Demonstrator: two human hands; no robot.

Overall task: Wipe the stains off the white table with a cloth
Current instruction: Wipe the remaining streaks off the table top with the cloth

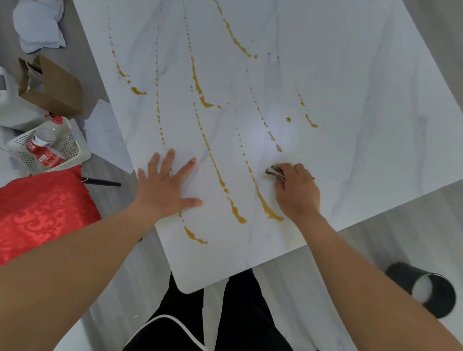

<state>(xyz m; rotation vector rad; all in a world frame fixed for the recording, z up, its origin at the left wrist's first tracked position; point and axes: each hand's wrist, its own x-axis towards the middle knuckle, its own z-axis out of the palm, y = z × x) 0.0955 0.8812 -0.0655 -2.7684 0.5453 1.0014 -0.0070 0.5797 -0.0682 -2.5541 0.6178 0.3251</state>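
A white marbled table [359,74] carries several long amber streaks of stain [216,171] running from the far end toward me. My right hand [299,192] grips a small bunched patterned cloth [275,171] and presses it on the tabletop beside one streak near the front right. Only the cloth's left end shows past my fingers. My left hand [168,183] lies flat on the table with fingers spread, between two streaks near the left edge.
On the floor to the left lie a red patterned fabric [25,219], a white basket with bottles [48,148], a brown paper bag [53,87] and a crumpled white cloth [39,21]. A black cylindrical bin [424,290] stands at the right.
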